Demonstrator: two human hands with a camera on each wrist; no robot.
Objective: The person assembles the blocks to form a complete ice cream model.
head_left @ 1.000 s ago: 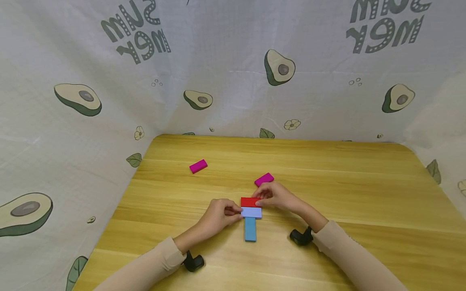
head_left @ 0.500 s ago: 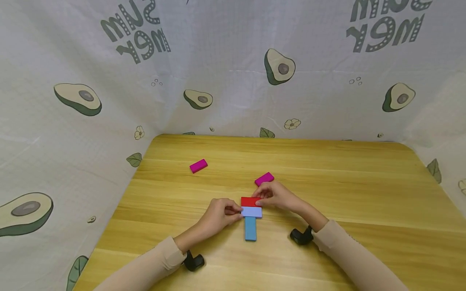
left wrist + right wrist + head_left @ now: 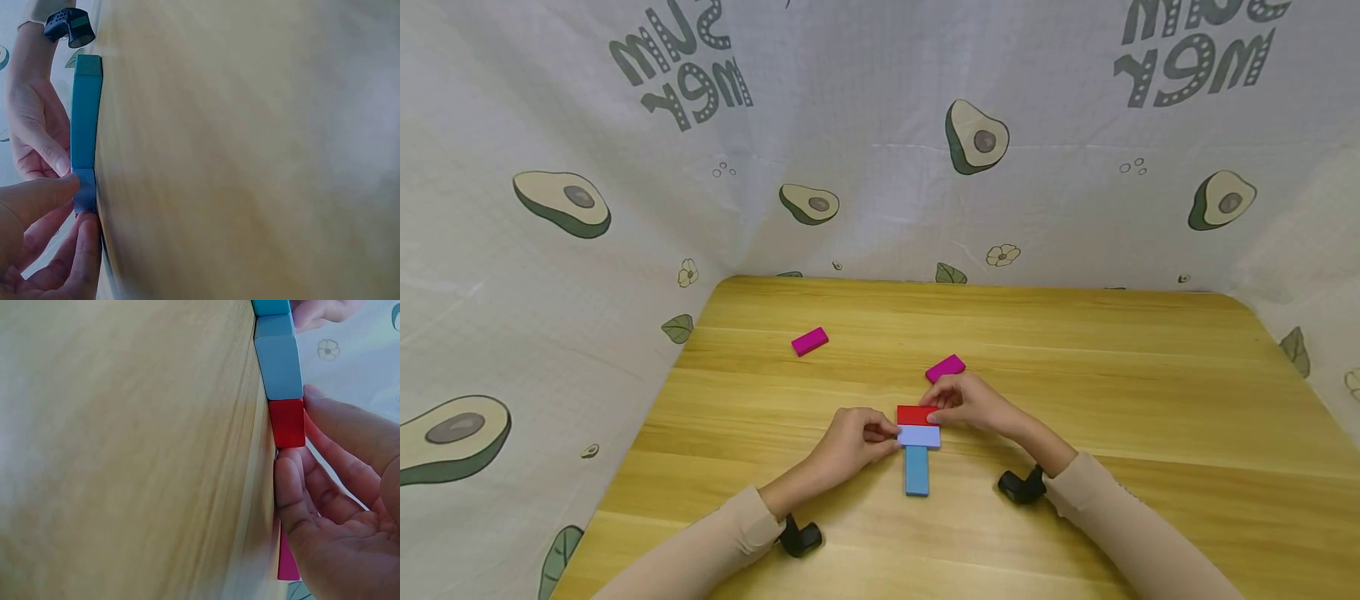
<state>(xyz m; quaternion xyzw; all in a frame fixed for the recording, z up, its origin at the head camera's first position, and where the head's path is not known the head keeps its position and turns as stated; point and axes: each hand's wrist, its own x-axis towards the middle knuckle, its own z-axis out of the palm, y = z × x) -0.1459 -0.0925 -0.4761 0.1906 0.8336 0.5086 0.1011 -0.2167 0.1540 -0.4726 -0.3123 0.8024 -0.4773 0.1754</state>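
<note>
On the counter (image 3: 1090, 375), the left hand (image 3: 848, 442) pinches the lavender block (image 3: 919, 436), the right hand (image 3: 973, 406) the red block (image 3: 912, 415) along its far side; uneven pressure could skew their alignment.

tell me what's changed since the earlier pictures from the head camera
Nothing visibly moved, and nothing was newly taken hold of or let go. The right hand still holds the right end of the red block, the left hand still touches the left end of the lavender block; the blue block, nearer magenta block and farther magenta block lie as before.
</note>
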